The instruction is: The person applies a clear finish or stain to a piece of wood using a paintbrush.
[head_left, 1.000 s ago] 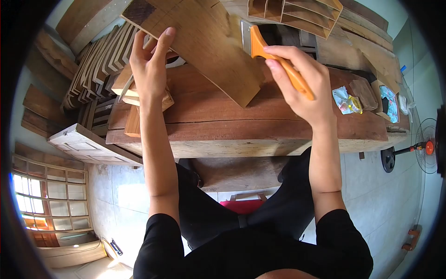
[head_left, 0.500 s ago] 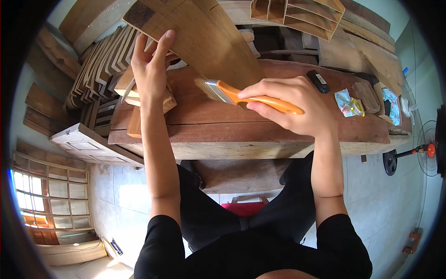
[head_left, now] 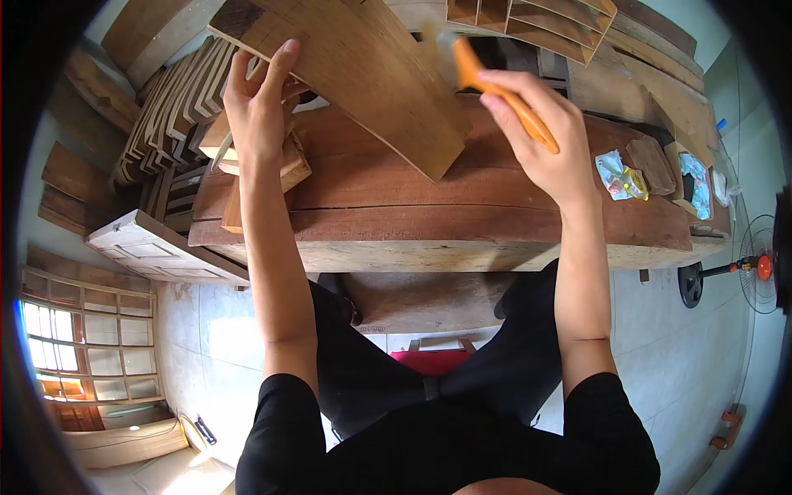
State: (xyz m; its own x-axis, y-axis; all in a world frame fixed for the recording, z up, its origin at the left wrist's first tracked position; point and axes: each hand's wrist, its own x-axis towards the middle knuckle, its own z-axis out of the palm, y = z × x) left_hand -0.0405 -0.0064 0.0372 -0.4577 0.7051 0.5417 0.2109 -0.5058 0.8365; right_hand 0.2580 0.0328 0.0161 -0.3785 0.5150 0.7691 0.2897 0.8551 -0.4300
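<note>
A flat wooden board (head_left: pixel 371 74) slants from the upper left down to the workbench (head_left: pixel 363 202), its lower corner near the bench top. My left hand (head_left: pixel 257 107) grips the board's left edge, thumb on the upper face and fingers underneath. In my right hand (head_left: pixel 544 132) is a paintbrush with an orange handle (head_left: pixel 511 99), held between thumb and fingers. The brush head is blurred and lies at the board's upper right edge. Under my left hand are small wooden blocks (head_left: pixel 293 165).
Slatted wooden pieces (head_left: pixel 177 107) stand at the left. A compartmented wooden rack (head_left: pixel 536 25) is at the top. Blue-and-white packets (head_left: pixel 612 175) and a wooden block (head_left: pixel 650 165) lie on the bench's right. A fan (head_left: pixel 755 266) stands at the far right.
My right hand and the brush have moved up and away from the board's lower left edge to its right edge. The board and my left hand have shifted slightly left.
</note>
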